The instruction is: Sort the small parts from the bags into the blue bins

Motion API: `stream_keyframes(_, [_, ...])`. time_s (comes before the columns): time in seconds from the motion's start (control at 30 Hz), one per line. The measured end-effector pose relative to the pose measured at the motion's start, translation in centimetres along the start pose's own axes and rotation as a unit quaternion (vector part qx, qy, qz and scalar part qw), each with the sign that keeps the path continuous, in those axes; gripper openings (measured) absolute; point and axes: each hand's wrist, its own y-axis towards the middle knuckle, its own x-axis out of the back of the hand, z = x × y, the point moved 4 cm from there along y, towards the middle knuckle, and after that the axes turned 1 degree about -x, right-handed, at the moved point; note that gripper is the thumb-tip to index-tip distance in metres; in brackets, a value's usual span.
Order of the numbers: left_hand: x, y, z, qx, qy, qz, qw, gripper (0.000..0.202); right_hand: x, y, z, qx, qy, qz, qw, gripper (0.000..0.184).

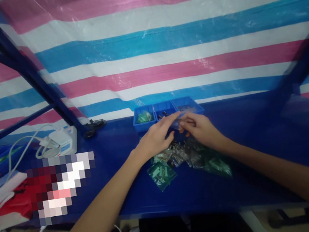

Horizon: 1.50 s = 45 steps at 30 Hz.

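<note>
My left hand (157, 137) reaches over the front of the blue bins, its fingers stretched out and the thumb apart. Close beside it, my right hand (199, 126) has its fingers pinched together on what looks like a small clear plastic bag (175, 124), mostly hidden between the hands. Left of the hands, one blue bin (136, 125) holds green-tinted bags. The middle bin (157, 107) contains small dark parts, and clear pieces lie in the right bin (198, 106). Below both hands is a pile of small filled bags (188, 155), with a green-tinted bag (161, 175) at its near left edge.
The blue table (117, 176) runs up to a striped plastic sheet (175, 39). At left are a white power strip (71, 140) with cables, a dark object (94, 125) and a red bag (13, 203). Blue metal posts (49, 95) frame the sides.
</note>
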Motion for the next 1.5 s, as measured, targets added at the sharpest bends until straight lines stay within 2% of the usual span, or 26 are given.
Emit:
stream_keyframes(0.17, [-0.6,-0.2,0.4,-0.033,0.033,-0.025,0.999,0.053,-0.3,-0.1,0.3,-0.013,0.040,0.008,0.999,0.021])
stream_keyframes(0.27, [-0.5,-0.2,0.4,-0.042,0.055,-0.049,0.996,0.040,-0.4,-0.2,0.1,-0.020,0.058,0.006,0.998,0.026])
stream_keyframes(0.47, [0.3,0.0,0.0,-0.021,0.126,-0.090,0.988,0.021,-0.5,-0.2,-0.1,-0.027,0.029,0.015,0.999,0.035])
stream_keyframes(0.53, [0.4,0.0,0.1,-0.013,0.128,-0.097,0.987,0.019,-0.2,-0.2,0.4,-0.004,-0.021,-0.003,1.000,0.031])
stream_keyframes(0.63, [0.4,0.0,0.4,-0.006,0.116,-0.096,0.989,0.019,0.3,-0.3,1.8,0.072,-0.134,-0.030,0.988,0.024])
stream_keyframes(0.73, [0.3,0.0,0.5,0.005,0.090,-0.084,0.992,0.018,0.4,-0.3,2.7,0.118,-0.195,0.010,0.974,0.017])
stream_keyframes(0.83, [0.1,0.1,0.3,0.021,0.038,-0.074,0.996,0.016,0.5,0.0,2.5,0.100,-0.188,0.054,0.976,0.008])
stream_keyframes(1.03, [-0.1,0.3,0.3,0.052,-0.053,-0.062,0.995,0.037,1.2,0.5,1.1,0.012,-0.075,0.049,0.996,0.015])
stream_keyframes(1.13, [0.0,0.4,0.5,0.067,-0.089,-0.078,0.991,0.039,1.1,0.6,0.8,-0.011,-0.039,0.052,0.998,0.016])
stream_keyframes(1.23, [-0.1,0.5,0.5,0.081,-0.103,-0.088,0.987,0.037,1.1,0.4,1.3,0.019,-0.083,0.027,0.996,0.011])
stream_keyframes(1.37, [-0.3,0.5,0.2,0.087,-0.087,-0.097,0.988,0.034,1.1,0.1,2.2,0.081,-0.181,0.008,0.980,0.008])
stream_keyframes(1.5, [-0.7,0.5,-0.2,0.076,-0.063,-0.109,0.989,0.028,1.0,0.1,2.2,0.065,-0.163,0.012,0.984,0.012])
